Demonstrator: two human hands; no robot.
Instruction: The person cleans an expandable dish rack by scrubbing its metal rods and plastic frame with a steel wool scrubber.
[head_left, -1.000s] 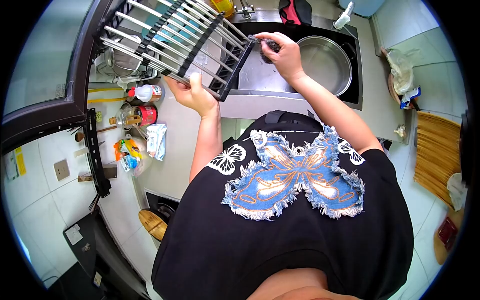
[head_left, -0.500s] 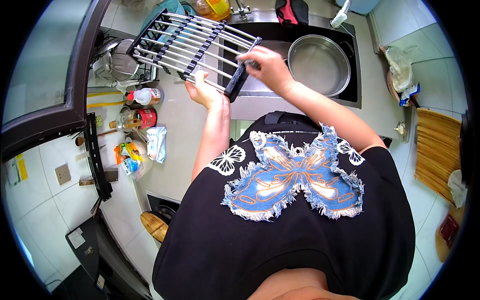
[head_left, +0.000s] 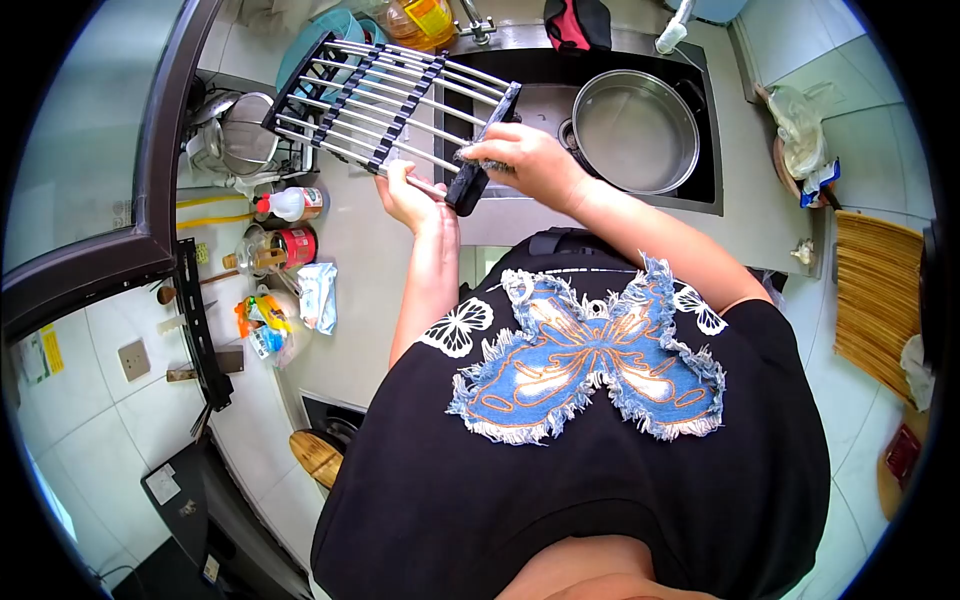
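A drying rack [head_left: 385,105] of metal rods with black end bars is tilted up over the counter and the left side of the sink. My left hand [head_left: 412,196] grips its near lower edge by a rod, close to the right-hand end bar. Pressed against that black end bar is a grey steel wool scrubber [head_left: 487,163], with the fingers of my right hand [head_left: 530,165] closed round it. Part of the scrubber is hidden under the fingers. To the right, a large round metal pot [head_left: 637,130] with liquid in it sits in the sink.
The dark-rimmed sink [head_left: 712,150] has a faucet [head_left: 478,28] behind it. Along the left counter stand a red-capped bottle [head_left: 292,204], a red-labelled jar [head_left: 297,247] and a white packet [head_left: 318,297]. An oil bottle [head_left: 420,22] is at the back; a plastic bag [head_left: 800,135] hangs right.
My right hand has slid down along the black end bar toward my body with the scrubber. The rack has stayed nearly in place in my left hand.
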